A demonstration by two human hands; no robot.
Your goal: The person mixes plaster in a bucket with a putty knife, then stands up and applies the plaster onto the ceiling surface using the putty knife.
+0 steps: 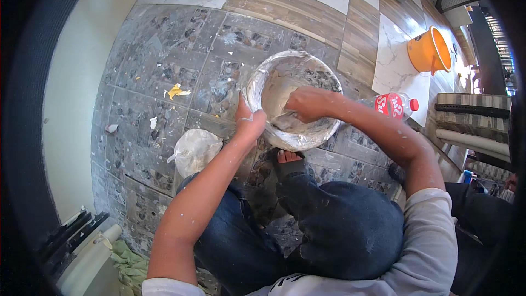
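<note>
Head view: the person squats on the stone-patterned floor [164, 60] with a plaster-smeared bucket [257, 85] just beyond the knees, about centre frame. The left hand [249, 120] grips the bucket's rim at its 8 o'clock edge, thumb curled over the lip and the other fingers wrapped outside. The right hand [307, 104] is down inside the bucket, fist closed around what looks like a tool handle sunk in the pale wet mix [276, 96]; the tool itself is mostly hidden.

Risk, as I judge it: the rim is slick with paste, so the steadying hand could slip and the bucket tip or skid, slopping mix over the tiles and the bare toes [289, 157] touching its 6 o'clock side.

A knotted white plastic bag [196, 151] lies at 8 o'clock of the bucket. A clear bottle with red label and red cap [395, 104] lies on its side at 3 o'clock. An orange bucket [430, 50] stands at 2 o'clock, well apart.
</note>
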